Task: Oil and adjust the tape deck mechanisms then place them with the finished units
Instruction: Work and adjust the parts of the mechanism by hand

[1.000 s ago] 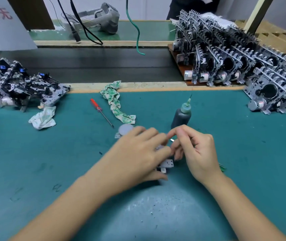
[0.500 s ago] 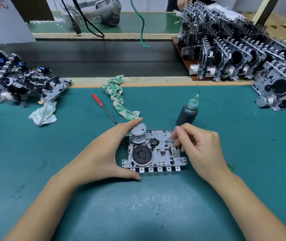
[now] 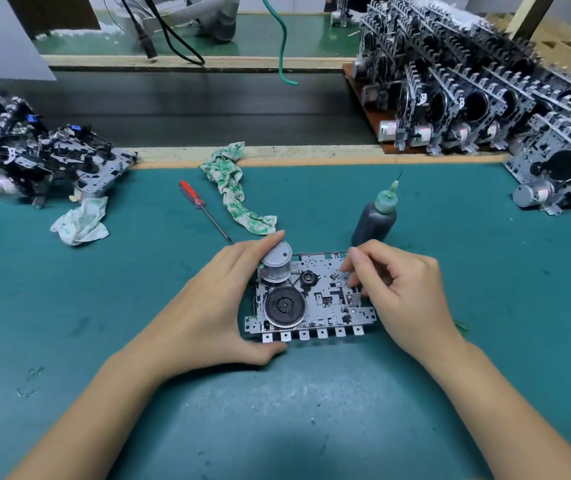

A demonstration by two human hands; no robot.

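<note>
A metal tape deck mechanism [image 3: 325,299] lies flat on the teal mat, its black flywheel and silver motor facing up. My left hand [image 3: 218,303] grips its left end, index finger over the motor and thumb at the front edge. My right hand [image 3: 402,289] rests over the right end with fingers curled, fingertips touching a small part on the plate. A dark oil bottle [image 3: 376,218] with a needle tip stands just behind the mechanism. Rows of upright mechanisms [image 3: 485,95] fill the back right. A heap of mechanisms [image 3: 31,157] lies at the back left.
A red-handled screwdriver [image 3: 201,206] and a green-patterned rag [image 3: 234,192] lie behind my left hand. A crumpled white cloth [image 3: 81,221] sits by the left heap. A dark conveyor belt [image 3: 190,109] runs behind the mat's wooden edge, with cables and a green hose above it.
My left hand slid off the top of the mechanism to grip its left end, uncovering the flywheel and motor. My right hand stayed at the right end.
</note>
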